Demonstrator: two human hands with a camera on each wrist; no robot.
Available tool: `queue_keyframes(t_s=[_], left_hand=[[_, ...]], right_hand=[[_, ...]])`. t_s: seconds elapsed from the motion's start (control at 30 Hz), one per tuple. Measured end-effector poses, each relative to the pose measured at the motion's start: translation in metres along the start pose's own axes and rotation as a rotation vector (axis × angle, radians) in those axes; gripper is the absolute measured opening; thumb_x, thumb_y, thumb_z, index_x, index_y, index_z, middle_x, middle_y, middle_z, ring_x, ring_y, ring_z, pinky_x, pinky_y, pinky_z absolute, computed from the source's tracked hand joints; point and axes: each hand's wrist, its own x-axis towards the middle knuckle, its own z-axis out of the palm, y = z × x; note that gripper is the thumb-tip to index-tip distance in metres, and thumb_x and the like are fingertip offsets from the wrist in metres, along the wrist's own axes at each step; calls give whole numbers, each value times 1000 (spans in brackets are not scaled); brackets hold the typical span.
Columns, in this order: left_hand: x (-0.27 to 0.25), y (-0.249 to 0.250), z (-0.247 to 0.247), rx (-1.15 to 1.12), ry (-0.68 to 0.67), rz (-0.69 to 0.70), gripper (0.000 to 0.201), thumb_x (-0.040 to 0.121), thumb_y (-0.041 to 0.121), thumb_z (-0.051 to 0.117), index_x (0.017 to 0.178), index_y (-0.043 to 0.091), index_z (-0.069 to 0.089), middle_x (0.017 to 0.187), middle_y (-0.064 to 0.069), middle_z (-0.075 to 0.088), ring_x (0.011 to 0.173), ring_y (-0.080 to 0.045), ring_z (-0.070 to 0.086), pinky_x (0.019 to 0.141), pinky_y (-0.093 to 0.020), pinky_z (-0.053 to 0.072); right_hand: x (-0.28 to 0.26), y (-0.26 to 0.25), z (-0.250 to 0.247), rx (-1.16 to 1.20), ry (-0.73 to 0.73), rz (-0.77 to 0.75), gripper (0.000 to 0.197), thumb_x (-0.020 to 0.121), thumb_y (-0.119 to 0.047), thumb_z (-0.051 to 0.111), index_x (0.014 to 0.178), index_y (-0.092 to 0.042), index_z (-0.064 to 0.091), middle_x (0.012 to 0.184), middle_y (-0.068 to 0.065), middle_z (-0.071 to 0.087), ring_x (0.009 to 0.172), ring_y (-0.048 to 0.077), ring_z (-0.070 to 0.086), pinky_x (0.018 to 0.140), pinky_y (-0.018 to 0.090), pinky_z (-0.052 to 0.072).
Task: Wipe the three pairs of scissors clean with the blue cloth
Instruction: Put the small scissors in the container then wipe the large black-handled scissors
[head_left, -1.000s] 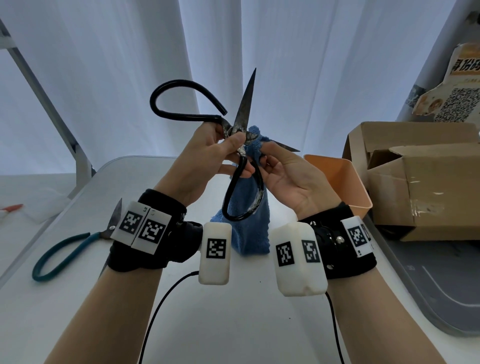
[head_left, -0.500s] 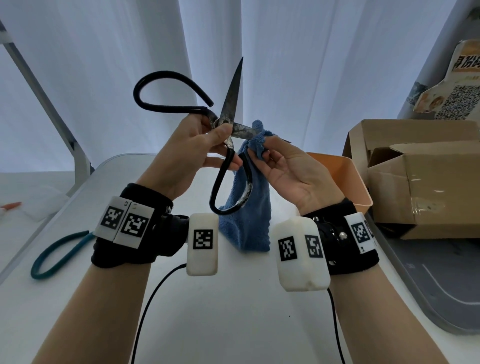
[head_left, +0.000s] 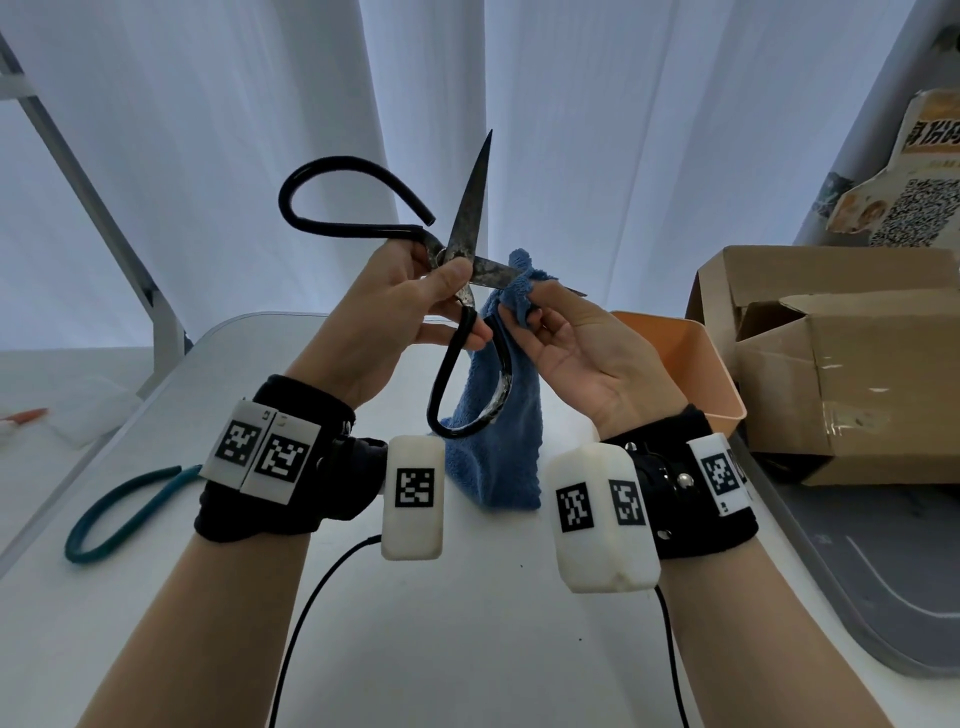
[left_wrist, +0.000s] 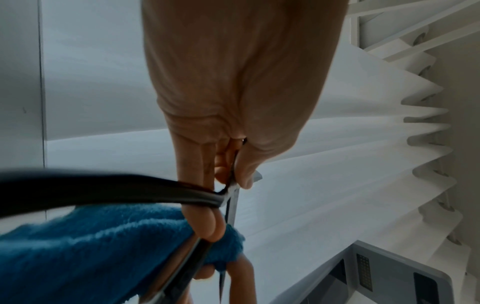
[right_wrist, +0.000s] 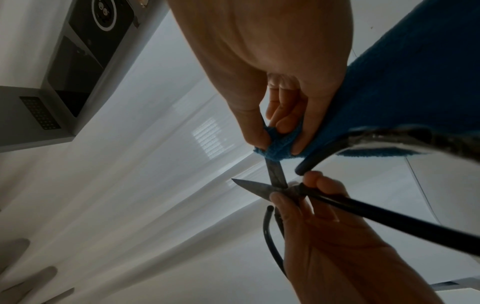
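Black-handled scissors are held up in front of me with their blades spread wide, one pointing up and one to the right. My left hand pinches them at the pivot, also seen in the left wrist view. My right hand pinches the blue cloth around the right-pointing blade, and the rest of the cloth hangs down to the table. A second pair with teal handles lies on the table at the left, partly hidden by my left wrist. I see no third pair.
An orange plastic bin stands on the white table at the right, next to an open cardboard box on a grey tray. White curtains hang behind. Black cables trail from both wrists.
Both hands and the scissors have drifted left and slightly up. The right hand with the cloth has slid along the right-pointing blade.
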Motion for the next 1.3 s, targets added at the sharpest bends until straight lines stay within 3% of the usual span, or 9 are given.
queue_keyframes(t_s=[0.2,0.4,0.57,0.73,1.13,1.3], left_hand=[[-3,3,-8,-23,-1,4,24,103,14,51,116,-5,50,86,-15,52,70,-29,71,64,-34,58],[-2,2,-1,-4,-11,8,33,103,15,52,121,-12,47,85,-9,58,72,-32,71,65,-37,58],[-2,2,-6,-19,11,4,32,103,14,51,122,-11,47,92,-20,52,71,-29,71,65,-34,58],[-1,2,-4,-10,2,5,33,103,14,52,122,-12,47,88,-14,55,71,-31,71,64,-34,58],[0,-1,-8,-24,-2,-7,34,103,15,52,122,-13,47,87,-17,53,71,-31,71,64,-35,58],[0,-2,-5,-17,-8,-8,35,103,15,52,122,-14,48,85,-16,55,72,-31,71,66,-36,59]], right_hand=[[1,-3,-1,22,-19,6,11,93,9,57,90,0,61,77,13,56,73,17,51,72,33,64],[-1,-1,-1,-7,-28,6,12,92,9,57,88,-1,61,78,14,56,69,16,51,71,32,63],[0,-5,-3,29,-6,-9,11,93,9,57,90,-1,61,74,12,57,68,15,51,74,34,63],[0,-1,-2,1,-24,-1,13,92,10,57,88,-1,61,76,13,58,66,15,53,72,33,63],[1,-2,-4,0,-13,-5,12,92,10,57,92,-2,60,77,13,58,68,15,54,76,34,63],[0,2,-2,-5,-17,-6,11,92,9,58,90,-1,60,78,14,58,70,16,54,71,33,64]])
